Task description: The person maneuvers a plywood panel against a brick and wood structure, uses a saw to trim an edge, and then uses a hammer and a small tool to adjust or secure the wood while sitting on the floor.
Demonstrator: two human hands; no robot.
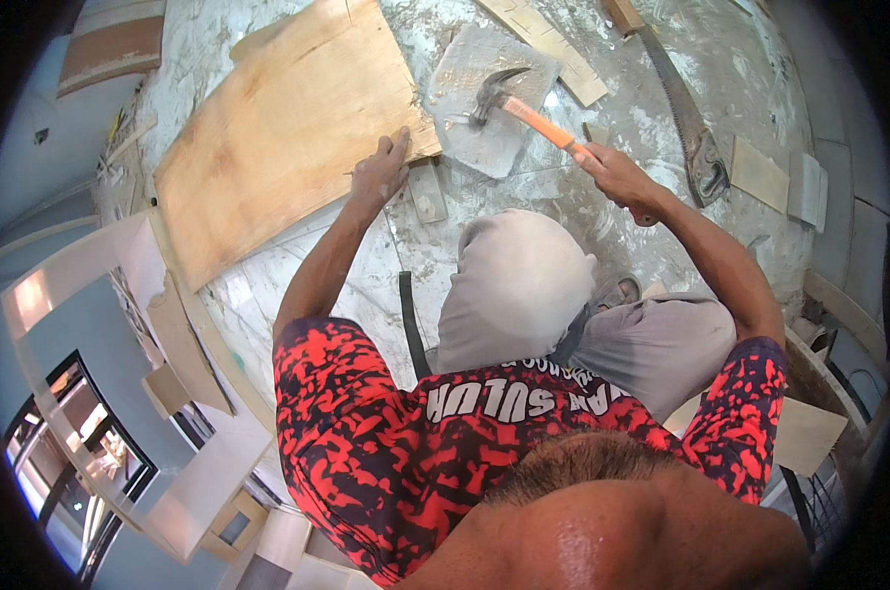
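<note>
My right hand (614, 180) is closed round the orange handle of a claw hammer (534, 121). Its dark head is over a pale grey, dusty slab (478, 147). My left hand (384, 167) has its fingers curled at the right edge of a plywood sheet (278, 128), near a splintered corner. A slim item shows beside those fingers, too small to make out. A small pale block (427, 197) lies just below that corner.
A hand saw (706, 162) lies right of the hammer. A perforated wooden strip (573, 64) lies at the top, with offcuts (760, 172) at right. My bent knees (514, 275) are below my hands. Pale panels and frames (170, 324) stand at left.
</note>
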